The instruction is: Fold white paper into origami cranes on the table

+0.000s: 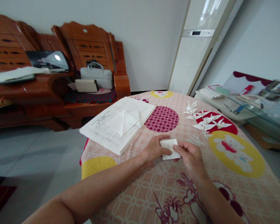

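A small folded square of white paper point(170, 144) is held between my two hands over the patterned tablecloth point(135, 189). My left hand point(155, 147) grips its left side, the index finger along the top edge and the thumb across the face. On the right edge, my right hand point(191, 155) pinches the paper between thumb and fingers. Several white folded paper cranes point(205, 122) stand beyond my right hand, with thin white paper scraps point(199, 140) in front of them. Beyond my left arm, creased paper squares point(123, 123) lie on a stack of printed sheets point(107, 133).
Wooden armchairs point(88, 40) with bags point(96, 76) and a laptop point(48, 59) stand at the back left. A tall white air conditioner point(193, 53) is behind the round table. At the right, a glass-edged side table point(252, 115) carries papers and various items.
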`<state>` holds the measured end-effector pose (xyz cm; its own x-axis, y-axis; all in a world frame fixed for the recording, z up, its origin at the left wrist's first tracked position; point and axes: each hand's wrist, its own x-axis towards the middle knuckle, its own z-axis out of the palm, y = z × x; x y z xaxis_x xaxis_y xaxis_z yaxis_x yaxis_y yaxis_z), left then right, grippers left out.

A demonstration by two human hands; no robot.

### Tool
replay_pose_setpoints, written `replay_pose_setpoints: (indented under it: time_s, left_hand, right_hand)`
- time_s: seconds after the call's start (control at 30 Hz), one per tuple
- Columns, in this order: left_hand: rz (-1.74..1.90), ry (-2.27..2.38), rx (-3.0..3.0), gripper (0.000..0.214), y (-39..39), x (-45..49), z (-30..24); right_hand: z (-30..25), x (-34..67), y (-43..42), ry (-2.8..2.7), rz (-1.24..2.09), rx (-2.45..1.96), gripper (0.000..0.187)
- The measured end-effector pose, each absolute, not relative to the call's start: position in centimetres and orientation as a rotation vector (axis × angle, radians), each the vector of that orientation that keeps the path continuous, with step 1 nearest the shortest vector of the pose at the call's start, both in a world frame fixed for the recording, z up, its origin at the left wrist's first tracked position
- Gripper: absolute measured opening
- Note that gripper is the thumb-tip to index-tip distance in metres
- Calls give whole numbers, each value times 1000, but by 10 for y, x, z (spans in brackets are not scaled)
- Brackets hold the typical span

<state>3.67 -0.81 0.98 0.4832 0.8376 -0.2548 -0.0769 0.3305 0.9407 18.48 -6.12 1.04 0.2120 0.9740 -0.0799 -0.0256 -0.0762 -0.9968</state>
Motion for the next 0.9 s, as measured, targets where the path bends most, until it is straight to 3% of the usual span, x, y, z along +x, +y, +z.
replay_pose_setpoints:
  time_s: [0.7, 0.9]
  left_hand:
    - [701, 820, 1042, 78, -12, 39, 15]
    - [644, 799, 1013, 65, -12, 38, 19]
  right_hand:
    - [9, 187, -59, -872, 1095, -1327, 19]
    - [9, 189, -57, -840, 1037, -1301, 18]
